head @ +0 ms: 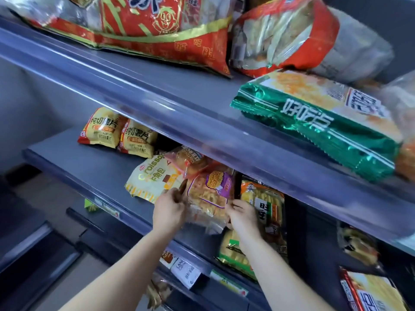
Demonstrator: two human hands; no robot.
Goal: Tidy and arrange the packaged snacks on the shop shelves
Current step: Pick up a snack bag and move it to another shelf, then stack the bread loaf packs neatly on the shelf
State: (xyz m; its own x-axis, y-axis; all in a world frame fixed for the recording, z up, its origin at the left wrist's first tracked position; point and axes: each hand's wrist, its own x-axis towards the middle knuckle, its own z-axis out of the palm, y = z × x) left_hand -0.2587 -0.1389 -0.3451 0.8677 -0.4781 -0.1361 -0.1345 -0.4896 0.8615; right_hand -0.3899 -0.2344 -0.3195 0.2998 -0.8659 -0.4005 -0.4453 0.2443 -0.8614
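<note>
Holding a clear snack bag with a purple label (210, 194) by its two sides, the person works at the middle shelf (94, 167), and both hands are closed on the plastic. The left hand (169, 209) has its grip pinched on the bag's left edge, one finger raised against the pack; the right hand (241, 215) has its grip pinched on the lower right edge. The bag sits near the front of the middle shelf, its upper part tucked under a red-orange bread pack (190, 161), with a yellow croissant bag (152, 178) touching it on the left and a tall rice-cracker pack (266, 205) just beside it on the right.

By the look of it, the bag is light, soft and crinkly, with loose pieces inside that could crush if squeezed in the middle. The film is glossy and probably slippery, so the sealed edges and corners are the safest places to hold, as both hands do now. Pulling it free may drag the bread pack along.

Two yellow crisp bags (119, 133) lie further back on the left. On the upper shelf (134, 86), a green cracker pack (325, 126) overhangs the front lip and may slide off if knocked.
</note>
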